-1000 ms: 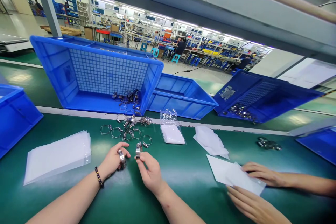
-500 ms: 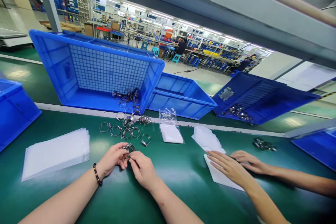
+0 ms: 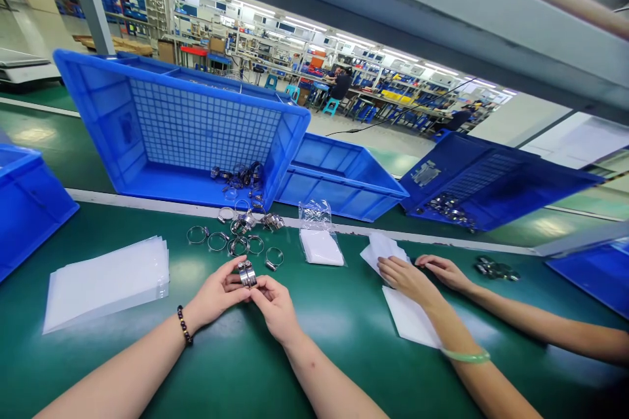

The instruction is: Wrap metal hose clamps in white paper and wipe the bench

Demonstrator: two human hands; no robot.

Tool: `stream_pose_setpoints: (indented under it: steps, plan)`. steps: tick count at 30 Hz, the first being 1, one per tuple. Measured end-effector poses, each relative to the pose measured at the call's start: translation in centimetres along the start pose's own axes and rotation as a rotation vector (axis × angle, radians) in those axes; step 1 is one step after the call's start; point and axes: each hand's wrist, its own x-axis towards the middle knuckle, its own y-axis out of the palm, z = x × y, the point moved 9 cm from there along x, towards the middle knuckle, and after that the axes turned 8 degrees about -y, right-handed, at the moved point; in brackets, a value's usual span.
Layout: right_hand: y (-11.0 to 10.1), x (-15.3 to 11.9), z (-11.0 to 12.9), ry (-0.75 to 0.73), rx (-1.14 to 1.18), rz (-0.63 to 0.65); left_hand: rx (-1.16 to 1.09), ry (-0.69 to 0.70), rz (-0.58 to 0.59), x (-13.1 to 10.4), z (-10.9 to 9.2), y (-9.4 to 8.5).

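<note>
The clamps (image 3: 247,273) sit pinched between both sets of fingertips, just above the green belt (image 3: 344,314), in front of me. My left hand (image 3: 219,293) closes thumb and forefinger on their left side; my right hand (image 3: 275,304) grips them from the right and below. I count what looks like two or three steel bands stacked together (the overlap makes the number hard to call).

The hold is fingertip-only, so I judge a slip as the main risk: smooth round bands can twist apart and one could drop and roll. The screw housings may also snag on each other and leave the stack crooked.

Just beyond lies a loose scatter of rings (image 3: 236,242), near enough that a dropped one would mix in with them. More spill out of the tilted crate (image 3: 122,137) behind. The bag stack (image 3: 105,281) lies to my left, well apart.

A co-worker's hands (image 3: 417,278) press on white bags (image 3: 407,317) to my right; an elbow swing from either of us could bump there.
</note>
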Motion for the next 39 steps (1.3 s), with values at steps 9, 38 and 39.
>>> stream_pose_setpoints:
  steps: [9,38,39]
  plan:
    - [0.5,0.1,1.2,-0.082,-0.091,0.052,0.007,0.042,0.017,-0.2,-0.1,0.1]
    - [-0.4,-0.1,3.8,-0.426,-0.663,0.043,0.227,0.217,-0.238,-0.7,-1.8,-1.8]
    - [-0.3,-0.1,3.7,-0.447,-0.752,0.065,0.243,0.218,-0.289,-0.7,-1.8,-2.3]
